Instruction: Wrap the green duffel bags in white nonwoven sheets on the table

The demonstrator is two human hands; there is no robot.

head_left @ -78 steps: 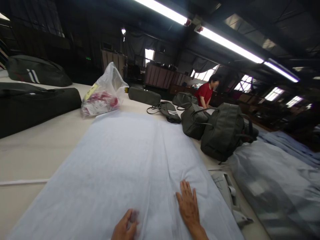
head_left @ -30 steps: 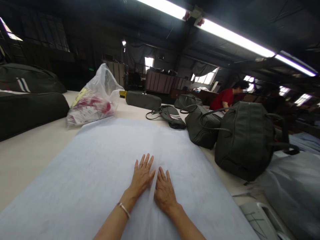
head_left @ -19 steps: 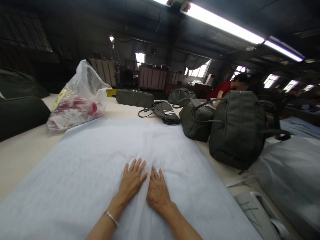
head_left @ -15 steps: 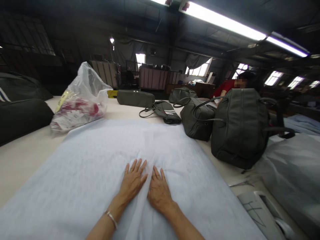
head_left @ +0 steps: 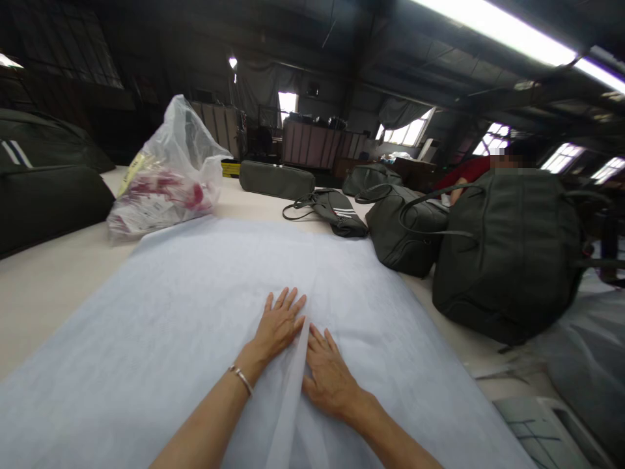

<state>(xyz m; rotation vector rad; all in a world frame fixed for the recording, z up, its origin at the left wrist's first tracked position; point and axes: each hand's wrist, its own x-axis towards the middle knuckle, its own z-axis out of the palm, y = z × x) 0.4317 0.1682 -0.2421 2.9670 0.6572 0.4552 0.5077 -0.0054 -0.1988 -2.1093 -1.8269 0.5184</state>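
Note:
A pale bluish-white sheet of thin cloth or paper [head_left: 195, 306] lies spread over the table in front of me. My left hand [head_left: 279, 326] rests flat on it, fingers spread, with a bracelet on the wrist. Just to the right, my right hand [head_left: 329, 371] also presses flat on the sheet, fingers stretched forward and the thumb apart. Between the two hands a raised fold [head_left: 293, 397] of the sheet runs toward me. Neither hand grips anything.
A clear plastic bag [head_left: 166, 189] with red and white contents stands at the back left, near dark bags [head_left: 53, 208]. Along the right stand several dark bags, the largest [head_left: 508, 260] closest. A grey-white device [head_left: 547, 423] sits at lower right. Someone in red [head_left: 463, 172] is behind.
My left hand has slid forward over the sheet, while my right hand stays close to the fold. The view has turned slightly, shifting the scene. The fold between my hands stands out more.

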